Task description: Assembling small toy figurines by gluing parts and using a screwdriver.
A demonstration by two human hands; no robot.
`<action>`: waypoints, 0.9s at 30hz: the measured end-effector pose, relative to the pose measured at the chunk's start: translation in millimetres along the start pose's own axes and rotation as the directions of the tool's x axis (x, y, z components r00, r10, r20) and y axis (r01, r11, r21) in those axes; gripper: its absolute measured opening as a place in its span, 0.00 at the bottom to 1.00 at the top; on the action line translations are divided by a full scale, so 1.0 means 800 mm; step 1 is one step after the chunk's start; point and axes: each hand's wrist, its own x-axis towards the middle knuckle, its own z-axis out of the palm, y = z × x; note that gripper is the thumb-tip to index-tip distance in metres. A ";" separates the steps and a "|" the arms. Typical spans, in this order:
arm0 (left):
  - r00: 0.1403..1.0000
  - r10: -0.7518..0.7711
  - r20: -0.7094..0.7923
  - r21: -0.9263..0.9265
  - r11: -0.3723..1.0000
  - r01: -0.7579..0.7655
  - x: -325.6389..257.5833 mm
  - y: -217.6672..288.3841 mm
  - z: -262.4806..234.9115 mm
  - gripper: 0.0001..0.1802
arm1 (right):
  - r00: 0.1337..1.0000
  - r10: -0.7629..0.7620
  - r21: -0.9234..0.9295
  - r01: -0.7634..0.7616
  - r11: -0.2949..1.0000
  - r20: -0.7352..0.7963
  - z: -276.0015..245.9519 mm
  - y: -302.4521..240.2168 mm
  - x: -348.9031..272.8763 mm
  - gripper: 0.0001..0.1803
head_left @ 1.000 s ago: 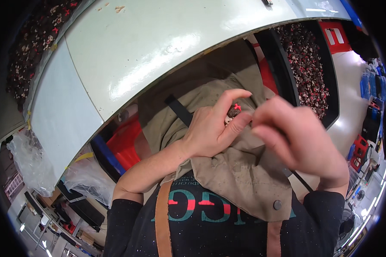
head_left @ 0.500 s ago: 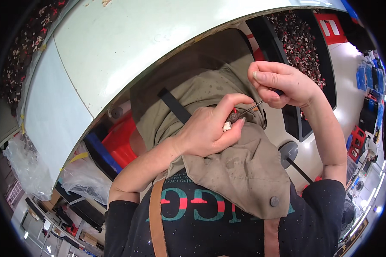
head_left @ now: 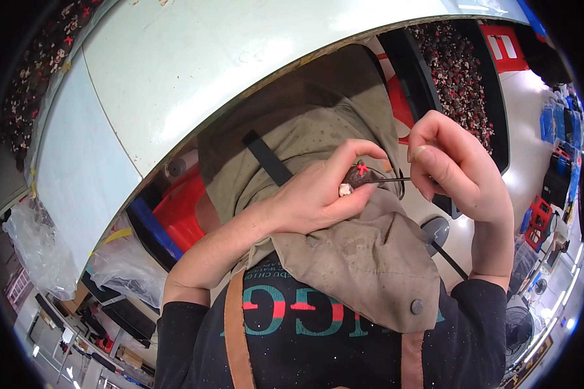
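Over my lap, my left hand (head_left: 318,191) is closed around a small dark brown piece (head_left: 358,175) with a red cross-shaped mark and a pale, whitish bit; its exact kind I cannot make out. My right hand (head_left: 454,162), to the right of it, has its fingers curled round a thin metal rod-like tool (head_left: 389,180). The rod's tip meets the brown piece, and its handle end is hidden in my fingers. Beneath both hands lies a brownish-green apron (head_left: 363,240), spotted with damp-looking marks.
A pale worktable (head_left: 194,71) curves across the front. At right stands a black bin (head_left: 499,123) heaped with small brown, red and whitish pieces (head_left: 457,78); a similar heap (head_left: 42,65) lies far left. Clear plastic bags (head_left: 45,246) hang at the table's left end. A red stool (head_left: 185,207) is below.
My right hand has moved right and slightly nearer me, turning the rod from slanted to almost level. The brown piece has turned in my left hand, so its red cross now shows.
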 end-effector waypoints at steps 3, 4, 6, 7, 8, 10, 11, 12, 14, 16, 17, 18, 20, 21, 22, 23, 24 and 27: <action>0.994 0.107 0.008 0.072 0.992 -0.107 0.002 -0.015 0.008 0.22 | 0.991 0.092 0.098 -0.101 0.990 0.094 -0.006 0.008 0.003 0.11; 0.986 0.168 0.007 0.109 0.980 -0.167 0.002 -0.019 0.008 0.22 | 0.991 0.092 0.100 -0.102 0.990 0.096 -0.011 0.006 0.012 0.11; 0.973 0.229 0.028 0.137 0.963 -0.231 0.002 -0.023 0.011 0.22 | 0.915 0.301 0.060 -0.327 0.943 0.268 -0.023 -0.002 0.034 0.12; 0.977 0.212 0.019 0.110 0.971 -0.212 0.001 -0.021 0.009 0.22 | 0.900 0.308 0.108 -0.355 0.929 0.308 -0.024 0.009 0.045 0.13; 0.981 0.193 0.007 0.088 0.977 -0.192 -0.002 -0.020 0.010 0.22 | 0.875 0.326 0.145 -0.397 0.906 0.358 -0.025 0.014 0.051 0.13; 0.995 0.092 0.040 -0.011 0.996 -0.092 -0.006 -0.006 0.005 0.23 | 0.829 0.345 0.263 -0.487 0.833 0.440 -0.029 0.031 0.062 0.13; 0.997 -0.005 0.076 -0.106 0.994 0.013 -0.007 -0.002 0.002 0.24 | 0.829 0.347 0.263 -0.487 0.833 0.438 -0.028 0.041 0.064 0.13; 0.997 -0.004 0.078 -0.107 0.994 0.012 -0.006 -0.006 0.001 0.24 | 0.817 0.318 0.350 -0.511 0.785 0.481 -0.027 0.052 0.065 0.12; 0.992 0.115 0.045 -0.030 0.993 -0.114 -0.005 -0.015 0.000 0.26 | 0.803 0.283 0.428 -0.536 0.727 0.524 -0.025 0.068 0.065 0.12; 0.995 0.073 0.062 -0.055 0.996 -0.069 -0.004 -0.011 -0.004 0.27 | 0.806 0.233 0.514 -0.539 0.667 0.544 -0.023 0.078 0.062 0.12; 0.996 0.030 0.082 -0.078 0.997 -0.024 -0.004 -0.009 -0.006 0.27 | 0.810 0.240 0.530 -0.543 0.651 0.536 -0.022 0.080 0.060 0.12; 0.996 0.029 0.084 -0.078 0.997 -0.023 -0.005 -0.009 -0.008 0.27 | 0.810 0.240 0.532 -0.543 0.650 0.535 -0.020 0.084 0.058 0.12; 0.995 0.001 0.104 -0.100 0.995 0.010 -0.004 -0.009 -0.012 0.27 | 0.819 0.189 0.599 -0.534 0.597 0.542 -0.018 0.095 0.056 0.13; 0.994 0.003 0.106 -0.100 0.995 0.008 -0.003 -0.011 -0.011 0.27 | 0.838 0.170 0.630 -0.509 0.586 0.519 -0.015 0.101 0.052 0.13; 0.997 0.033 0.070 -0.152 0.988 -0.022 -0.002 -0.014 -0.010 0.27 | 0.850 0.174 0.667 -0.503 0.550 0.497 -0.011 0.102 0.046 0.12; 0.998 0.057 0.021 -0.203 0.978 -0.052 -0.002 -0.017 -0.010 0.27 | 0.880 0.207 0.675 -0.463 0.575 0.427 -0.005 0.098 0.040 0.12; 0.998 0.060 0.010 -0.201 0.978 -0.056 0.000 -0.014 -0.010 0.27 | 0.905 0.236 0.678 -0.422 0.602 0.354 -0.002 0.091 0.035 0.11; 1.000 0.016 0.008 -0.070 0.997 -0.016 -0.001 0.001 -0.008 0.29 | 0.965 0.192 0.359 -0.245 0.901 0.178 -0.015 0.052 0.025 0.08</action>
